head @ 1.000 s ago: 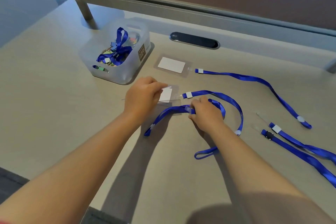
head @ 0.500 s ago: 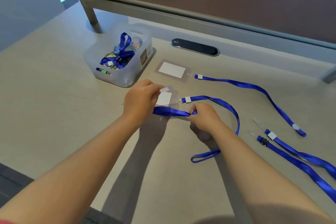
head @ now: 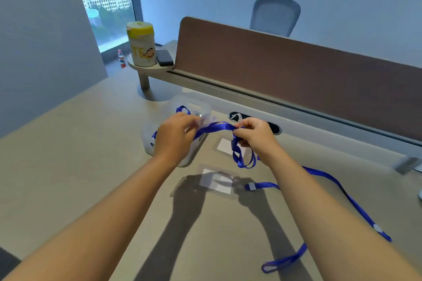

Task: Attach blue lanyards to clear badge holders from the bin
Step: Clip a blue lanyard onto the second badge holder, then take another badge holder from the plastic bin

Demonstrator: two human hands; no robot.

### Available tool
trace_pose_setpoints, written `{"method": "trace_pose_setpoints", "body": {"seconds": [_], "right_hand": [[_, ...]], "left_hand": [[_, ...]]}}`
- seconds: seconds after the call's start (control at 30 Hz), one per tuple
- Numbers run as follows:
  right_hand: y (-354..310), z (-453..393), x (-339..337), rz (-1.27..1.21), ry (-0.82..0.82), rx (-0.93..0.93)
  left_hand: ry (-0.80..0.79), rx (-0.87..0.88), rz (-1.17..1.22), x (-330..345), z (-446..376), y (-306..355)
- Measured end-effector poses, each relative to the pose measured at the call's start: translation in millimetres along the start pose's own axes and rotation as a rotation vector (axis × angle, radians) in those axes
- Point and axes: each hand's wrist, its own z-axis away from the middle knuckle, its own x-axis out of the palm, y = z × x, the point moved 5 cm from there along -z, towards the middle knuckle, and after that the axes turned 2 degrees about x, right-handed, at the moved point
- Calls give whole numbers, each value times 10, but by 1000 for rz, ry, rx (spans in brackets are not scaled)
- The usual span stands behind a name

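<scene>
Both hands are raised above the desk (head: 75, 166) with one blue lanyard (head: 217, 126) stretched between them. The left hand (head: 175, 138) has its fingers curled and pinches one end of the strap; a clear piece, apparently a badge holder, shows blurred at its fingertips, and what exactly is pinched cannot be told. The right hand (head: 255, 137) pinches the strap at the other end, beside a pale clear loop at its fingertips. The rest of the strap hangs below it in a loop. Holding the strap taut in the air probably keeps the end straight for threading.

The clear bin (head: 196, 107) stands just behind the left hand, partly hidden by it, with more blue strap inside. A badge holder with a white insert (head: 215, 181) lies flat on the desk below the hands. The white end tab of a second lanyard (head: 342, 191) lies just beside it; that strap runs toward the right edge of the desk. Another holder (head: 225, 146) lies under the hanging loop.

The bin to the left, the partition (head: 296, 68) behind and the cable slot (head: 275, 129) by the right hand limit travel. The near desk area offers open room. The hanging loop could snag the holder beneath it.
</scene>
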Motion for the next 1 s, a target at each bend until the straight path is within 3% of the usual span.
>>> {"method": "trace_pose_setpoints", "body": {"seconds": [0.23,0.47,0.57,0.8,0.93,1.0], "right_hand": [[-335,-726,562,49,78,63],[-265,-1320,1215,593,-71,167],[-203,-1431,1442,719,-120,166],[-22,-1518,1631,156,-87,170],[91,-1387,1641,362,-209,201],[67,-1311,1569,497,-181,162]], "left_hand": [[17,-42,6,-424,-588,-692],[-5,-58,-8,-524,-923,-1325],[-17,-64,1,-495,-953,-1481],[-42,-48,12,-413,-989,-1584],[-76,-42,-8,-330,-941,-1563],[-88,-34,-11,-292,-920,-1519]]}}
